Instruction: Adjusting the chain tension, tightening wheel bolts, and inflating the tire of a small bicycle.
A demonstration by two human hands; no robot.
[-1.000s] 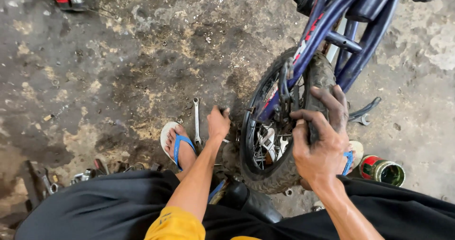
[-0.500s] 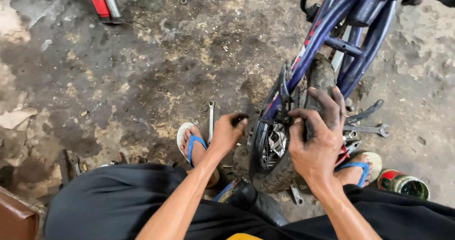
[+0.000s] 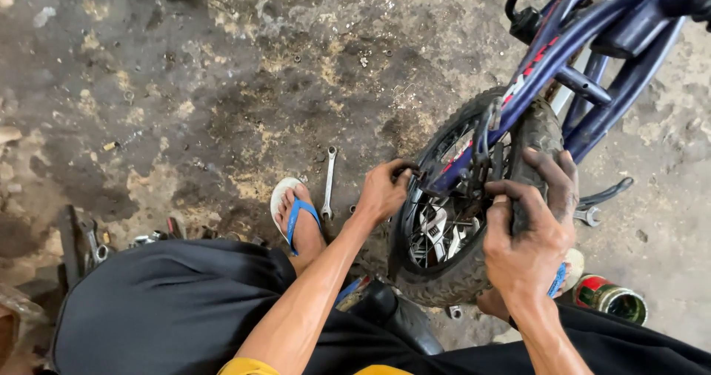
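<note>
We're right over the small bicycle wheel (image 3: 474,219), its knobbly black tyre standing upright on the stained concrete floor (image 3: 222,86) between our knees, close to the floor's lower right corner in our view, and the blue frame (image 3: 585,56) runs up from the hub toward the upper right corner. Our right hand (image 3: 529,227) is draped over the top of the tyre, grimy fingers curled down around the tread and closed firmly on it. Our left hand (image 3: 381,191) reaches in at the wheel's left side by the axle, fingers bent tight around a small dark part there; what exactly they pinch we cannot tell, since the knuckles cover it. Inside the wheel we see the silvery spokes and the hub area, with the frame's fork ends meeting it. Just left of that hand a slim silver spanner (image 3: 328,184) lies flat on the floor, pointing away from us, and touching nothing. Beside it sits our left foot in a white sandal with blue straps (image 3: 294,213), planted on the concrete. Our dark trousers (image 3: 170,308) fill the bottom edge. Over on the right, another spanner (image 3: 589,216) lies on the floor just behind the tyre, and a red and green tin can (image 3: 611,299) rests on its side near the lower right. At the left edge, a few dark metal tools (image 3: 92,245) lie in a cluster.
</note>
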